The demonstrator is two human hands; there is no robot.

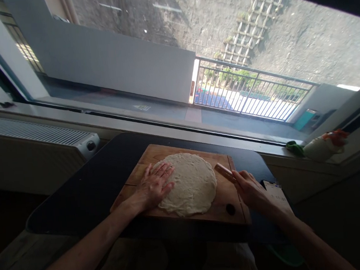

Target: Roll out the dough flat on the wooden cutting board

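A flat round of dough (pixel 190 184) covers the middle of a wooden cutting board (pixel 224 198). My left hand (pixel 155 184) lies on the dough's left edge with its fingers spread. My right hand (pixel 248 185) is closed around one end of a thin rolling pin (pixel 224 171). The pin's free end points up and to the left, over the board's right side, apart from the dough. My right fingers hide the rest of the pin.
The board rests on a dark table (pixel 78 193) below a wide window. A phone (pixel 276 194) lies by my right wrist. A radiator (pixel 39 133) stands to the left. A pale pot (pixel 321 146) and a green cloth-like item (pixel 295 148) sit on the right sill.
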